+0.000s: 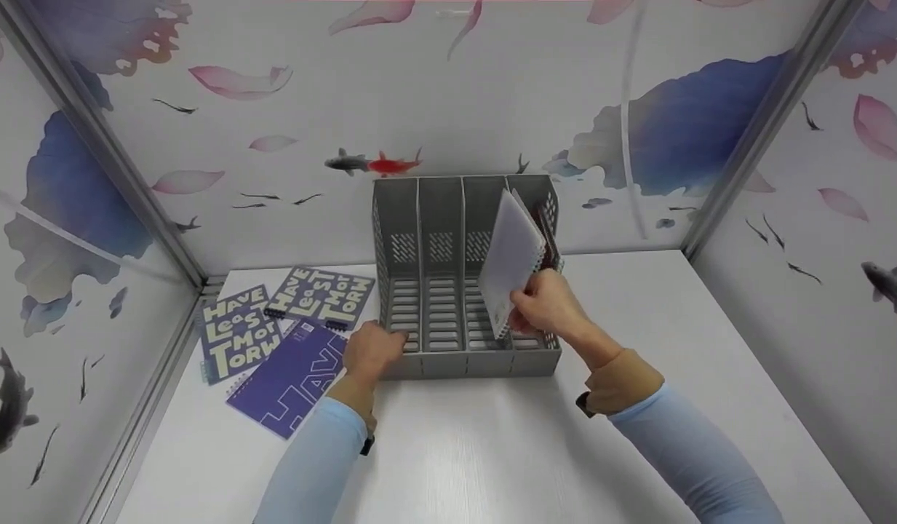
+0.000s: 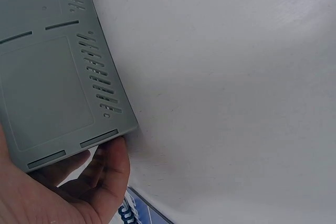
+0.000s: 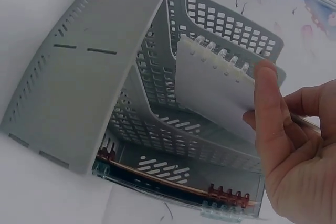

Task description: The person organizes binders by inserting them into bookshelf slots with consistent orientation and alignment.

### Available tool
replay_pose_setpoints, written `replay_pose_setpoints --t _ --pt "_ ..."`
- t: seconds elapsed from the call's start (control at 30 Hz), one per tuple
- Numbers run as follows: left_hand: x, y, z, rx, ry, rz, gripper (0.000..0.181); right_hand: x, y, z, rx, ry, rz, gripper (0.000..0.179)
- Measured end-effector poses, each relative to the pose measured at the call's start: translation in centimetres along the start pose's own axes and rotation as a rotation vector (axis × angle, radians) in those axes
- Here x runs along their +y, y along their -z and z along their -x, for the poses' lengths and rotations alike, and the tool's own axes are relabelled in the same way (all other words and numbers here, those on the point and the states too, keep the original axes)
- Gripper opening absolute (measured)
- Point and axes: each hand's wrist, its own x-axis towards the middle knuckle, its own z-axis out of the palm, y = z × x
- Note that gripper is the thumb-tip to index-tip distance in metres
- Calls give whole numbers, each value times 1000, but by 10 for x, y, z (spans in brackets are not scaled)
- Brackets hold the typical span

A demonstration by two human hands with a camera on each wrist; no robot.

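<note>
A grey file rack (image 1: pixel 484 364) with upright dividers stands on the table, its low front facing me. My left hand (image 1: pixel 372 349) grips its front left corner; in the left wrist view the fingers (image 2: pixel 113 174) curl round the rack's side. My right hand (image 1: pixel 553 306) pinches a white-backed spiral notebook (image 1: pixel 512 255) by its coil edge. That notebook stands tilted at the third compartment from the left; the right wrist view shows its clear coils and blank back. Notebooks with dark red and pale coils (image 3: pixel 228 195) stand in the rightmost compartment.
Left of the rack lie two notebooks with cream lettering (image 1: pixel 237 331) (image 1: pixel 324 295) and a purple notebook (image 1: pixel 295 378), partly overlapping. Behind the rack rises a white wall (image 1: pixel 448 94) printed with fish and petals. Similar panels flank the table (image 1: pixel 463 451).
</note>
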Motion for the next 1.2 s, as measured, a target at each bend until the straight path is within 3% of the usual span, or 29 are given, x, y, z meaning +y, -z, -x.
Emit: replay_pose_setpoints --t 0.5,0.73,0.93,1.07,1.2 --pt "2 1 2 15 -8 -13 66 29 -47 -31 157 -117 54 31" --pt "1 0 0 20 -4 -14 65 44 -59 -46 259 -133 288 32" --pt "2 0 2 29 -15 -12 64 53 -64 -50 205 -99 585 39" --pt "1 0 3 25 -18 -13 66 57 -69 -49 168 -141 579 36" --pt "-1 -1 2 24 -14 -6 67 55 -72 -51 193 -196 523 33"
